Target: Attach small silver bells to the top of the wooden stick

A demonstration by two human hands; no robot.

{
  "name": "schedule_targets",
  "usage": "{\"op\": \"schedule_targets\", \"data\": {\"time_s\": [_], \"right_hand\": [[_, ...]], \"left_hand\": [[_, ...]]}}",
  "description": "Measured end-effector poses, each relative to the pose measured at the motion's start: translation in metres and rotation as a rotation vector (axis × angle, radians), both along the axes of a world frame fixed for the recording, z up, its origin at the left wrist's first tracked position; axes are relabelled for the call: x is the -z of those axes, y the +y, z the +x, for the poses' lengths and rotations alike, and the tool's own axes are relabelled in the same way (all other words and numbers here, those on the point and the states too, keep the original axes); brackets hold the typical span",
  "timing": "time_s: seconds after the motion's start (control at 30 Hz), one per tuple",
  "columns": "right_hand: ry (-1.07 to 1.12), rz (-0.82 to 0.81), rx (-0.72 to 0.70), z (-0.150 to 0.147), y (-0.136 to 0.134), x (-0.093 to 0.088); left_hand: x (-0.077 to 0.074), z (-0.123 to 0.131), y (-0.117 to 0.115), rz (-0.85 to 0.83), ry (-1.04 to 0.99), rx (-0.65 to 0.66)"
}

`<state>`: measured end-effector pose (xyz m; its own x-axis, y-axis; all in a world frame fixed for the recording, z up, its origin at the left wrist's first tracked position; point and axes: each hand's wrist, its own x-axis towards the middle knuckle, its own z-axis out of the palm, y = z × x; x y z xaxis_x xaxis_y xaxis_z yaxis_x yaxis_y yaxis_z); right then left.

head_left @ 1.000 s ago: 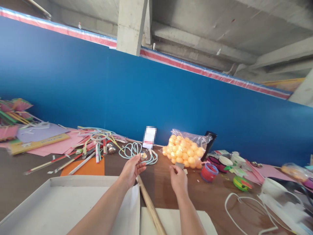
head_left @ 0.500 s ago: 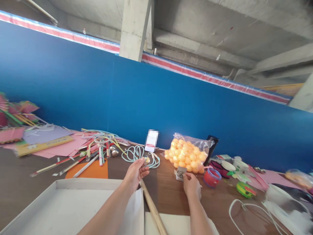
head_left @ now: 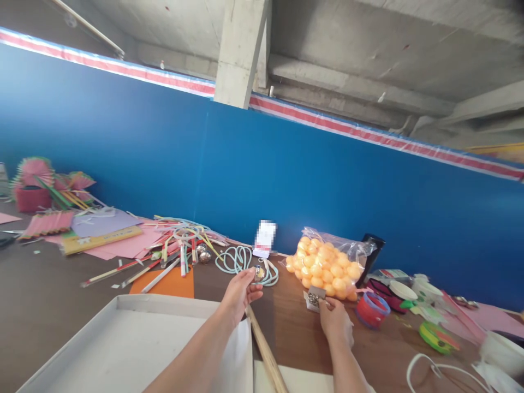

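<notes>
Right hand [head_left: 338,323] shifted to edge of box [head_left: 314,298], bare tabletop [head_left: 295,330] alongside.

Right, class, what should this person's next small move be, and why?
Perhaps the right hand should lift a small shiny piece from the little box, since it is at the box's edge while the left hand holds a shiny round object.
</notes>
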<state>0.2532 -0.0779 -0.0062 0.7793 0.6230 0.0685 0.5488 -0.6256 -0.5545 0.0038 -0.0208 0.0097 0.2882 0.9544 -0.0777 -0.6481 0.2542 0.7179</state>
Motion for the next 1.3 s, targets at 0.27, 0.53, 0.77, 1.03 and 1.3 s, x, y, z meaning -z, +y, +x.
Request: {"op": "schedule_targets", "data": {"time_s": [0.27, 0.53, 0.77, 1.03, 1.3], "right_hand": [[-0.021, -0.012, -0.004, 0.008, 0.001, 0.004], [-0.025, -0.01, -0.017, 0.01, 0.0, 0.004], [-0.016, 0.013, 0.014, 0.013, 0.001, 0.007], [0.015, -0.037, 0.025, 0.018, 0.0, 0.007], [0.013, -0.049, 0.014, 0.018, -0.002, 0.004]], "left_hand": [[0.0, 0.001, -0.001, 0.004, 0.007, 0.004], [-0.001, 0.001, -0.002, -0.009, 0.016, -0.009], [-0.001, 0.001, -0.002, -0.002, 0.016, 0.001], [-0.001, 0.001, -0.001, -0.004, 0.028, -0.003], [0.001, 0.002, -0.002, 0.011, 0.033, 0.008]]}}
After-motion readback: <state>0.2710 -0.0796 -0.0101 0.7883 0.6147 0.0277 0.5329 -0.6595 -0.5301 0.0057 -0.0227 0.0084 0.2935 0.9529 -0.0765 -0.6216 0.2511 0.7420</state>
